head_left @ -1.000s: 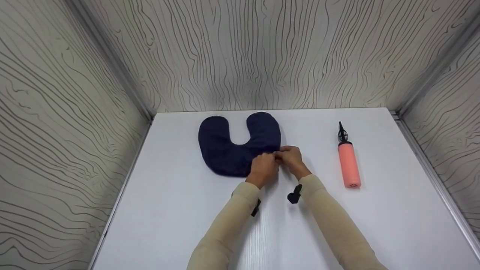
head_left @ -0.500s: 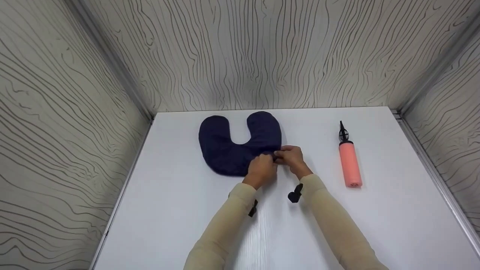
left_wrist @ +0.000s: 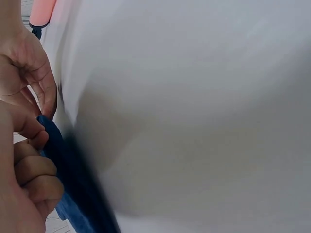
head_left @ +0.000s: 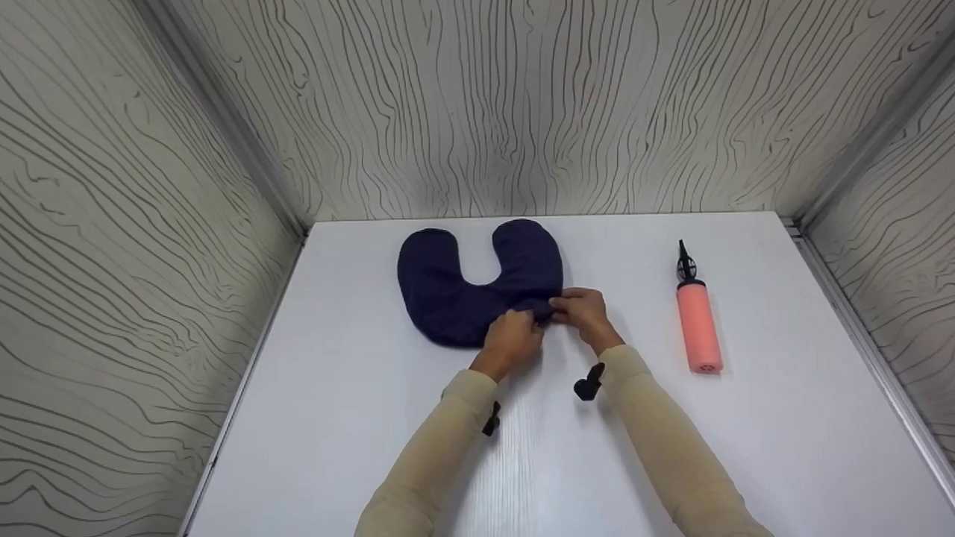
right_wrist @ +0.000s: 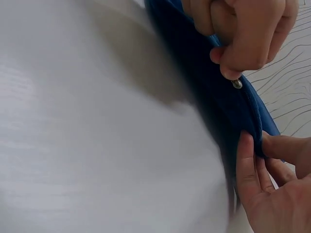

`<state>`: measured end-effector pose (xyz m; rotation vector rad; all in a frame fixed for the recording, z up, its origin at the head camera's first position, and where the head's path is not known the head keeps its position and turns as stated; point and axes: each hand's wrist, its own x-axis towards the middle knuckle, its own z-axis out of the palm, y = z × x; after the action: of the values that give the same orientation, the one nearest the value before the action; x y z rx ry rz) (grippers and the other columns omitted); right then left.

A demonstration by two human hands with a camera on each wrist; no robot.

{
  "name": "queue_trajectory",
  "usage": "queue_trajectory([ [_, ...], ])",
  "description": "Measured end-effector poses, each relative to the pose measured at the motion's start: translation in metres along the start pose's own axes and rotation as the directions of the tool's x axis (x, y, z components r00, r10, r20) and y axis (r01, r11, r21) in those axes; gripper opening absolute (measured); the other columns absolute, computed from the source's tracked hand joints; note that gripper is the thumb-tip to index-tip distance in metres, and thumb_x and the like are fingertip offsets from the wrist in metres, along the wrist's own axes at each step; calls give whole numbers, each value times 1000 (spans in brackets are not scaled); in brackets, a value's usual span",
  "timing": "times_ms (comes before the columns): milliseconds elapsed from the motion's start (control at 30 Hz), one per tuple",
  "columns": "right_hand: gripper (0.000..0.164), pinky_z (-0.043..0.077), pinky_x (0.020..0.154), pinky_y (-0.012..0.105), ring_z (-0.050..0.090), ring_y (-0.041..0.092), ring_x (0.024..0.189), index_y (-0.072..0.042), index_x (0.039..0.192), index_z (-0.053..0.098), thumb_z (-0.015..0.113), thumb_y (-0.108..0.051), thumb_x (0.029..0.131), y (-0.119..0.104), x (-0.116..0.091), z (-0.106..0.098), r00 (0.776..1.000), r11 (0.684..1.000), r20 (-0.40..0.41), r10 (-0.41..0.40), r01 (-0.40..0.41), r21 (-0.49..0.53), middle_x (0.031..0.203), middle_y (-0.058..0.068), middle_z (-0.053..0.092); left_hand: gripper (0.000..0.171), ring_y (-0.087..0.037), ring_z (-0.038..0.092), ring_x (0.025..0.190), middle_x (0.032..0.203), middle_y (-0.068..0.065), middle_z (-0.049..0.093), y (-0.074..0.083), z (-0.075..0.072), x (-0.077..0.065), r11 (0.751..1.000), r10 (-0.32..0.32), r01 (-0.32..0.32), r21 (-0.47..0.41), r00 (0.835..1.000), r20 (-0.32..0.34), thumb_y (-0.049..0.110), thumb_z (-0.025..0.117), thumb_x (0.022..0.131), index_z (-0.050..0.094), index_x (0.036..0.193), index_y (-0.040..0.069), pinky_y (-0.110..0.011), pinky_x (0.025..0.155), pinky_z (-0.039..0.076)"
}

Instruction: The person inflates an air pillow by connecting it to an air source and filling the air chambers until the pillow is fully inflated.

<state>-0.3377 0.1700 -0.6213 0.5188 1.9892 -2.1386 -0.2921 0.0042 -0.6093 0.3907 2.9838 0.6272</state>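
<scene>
A navy-blue U-shaped neck pillow (head_left: 451,309) lies flat on the white table with its two arms toward the back wall. My left hand (head_left: 513,339) pinches a small metal zipper pull (right_wrist: 237,84) between thumb and forefinger, the other fingers curled. The zipper seam runs along the pillow's outer edge at its lower right. My right hand (head_left: 586,312) pinches the end of that edge between thumb and fingers, a short way right of the left hand. In the left wrist view, the pillow's blue edge (left_wrist: 73,179) stretches down from the right hand's fingertips.
A coral hand pump (head_left: 699,328) with a black nozzle lies on the table (head_left: 336,418) to the right of the hands. Wood-grain panels (head_left: 515,112) enclose the table at the back and both sides.
My left hand has slid left and slightly toward me along the pillow's edge, away from the right hand, widening the gap between them. The right hand stays almost in place.
</scene>
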Motion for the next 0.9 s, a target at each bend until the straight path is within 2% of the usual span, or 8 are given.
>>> queue_trajectory([
  [233, 43, 65, 74, 27, 72, 8, 73, 16, 133, 62, 75, 4, 94, -2, 1, 0, 1000, 1000, -15, 14, -14, -19, 96, 6, 70, 19, -33, 78, 92, 97, -15, 79, -9, -1, -3, 999, 18, -18, -38, 1000, -8, 22, 65, 100, 75, 93, 7, -49, 81, 62],
  [367, 44, 65, 77, 29, 72, 9, 73, 16, 134, 61, 74, 3, 94, -2, 2, -1, 1000, 1000, -9, 14, -14, -23, 98, 7, 68, 19, -29, 76, 83, 88, -11, 76, -17, -2, -6, 998, 31, -32, -59, 999, -14, 21, 64, 99, 70, 86, 9, -47, 75, 61],
  [433, 44, 65, 79, 30, 73, 9, 72, 15, 135, 60, 74, 3, 95, -2, 2, -2, 1000, 1000, -5, 15, -15, -21, 99, 7, 67, 21, -23, 70, 74, 78, -7, 71, -21, -3, -7, 996, 40, -41, -74, 999, -18, 20, 65, 98, 65, 79, 10, -44, 70, 59],
  [567, 45, 65, 82, 31, 74, 10, 72, 14, 137, 59, 73, 2, 96, -4, 1, -3, 1000, 1000, 1, 16, -16, -18, 99, 6, 68, 31, -15, 51, 62, 65, 2, 52, -30, -4, -11, 993, 51, -54, -105, 998, -27, 17, 66, 96, 51, 69, 14, -38, 61, 49],
  [700, 44, 65, 80, 30, 74, 10, 72, 14, 136, 60, 73, 2, 96, -4, 0, -4, 1000, 1000, 5, 12, -12, -27, 96, 5, 69, 34, -12, 45, 61, 65, 7, 44, -36, -5, -13, 992, 43, -47, -120, 999, -31, 17, 67, 96, 46, 69, 17, -33, 59, 43],
  [900, 43, 64, 76, 27, 73, 9, 70, 15, 134, 60, 74, 1, 96, -2, 1, -4, 1000, 999, 4, 14, -14, -33, 92, 3, 68, 32, -12, 47, 60, 65, 7, 46, -39, -5, -15, 988, 49, -52, -143, 998, -26, 18, 67, 97, 49, 70, 17, -32, 58, 42],
])
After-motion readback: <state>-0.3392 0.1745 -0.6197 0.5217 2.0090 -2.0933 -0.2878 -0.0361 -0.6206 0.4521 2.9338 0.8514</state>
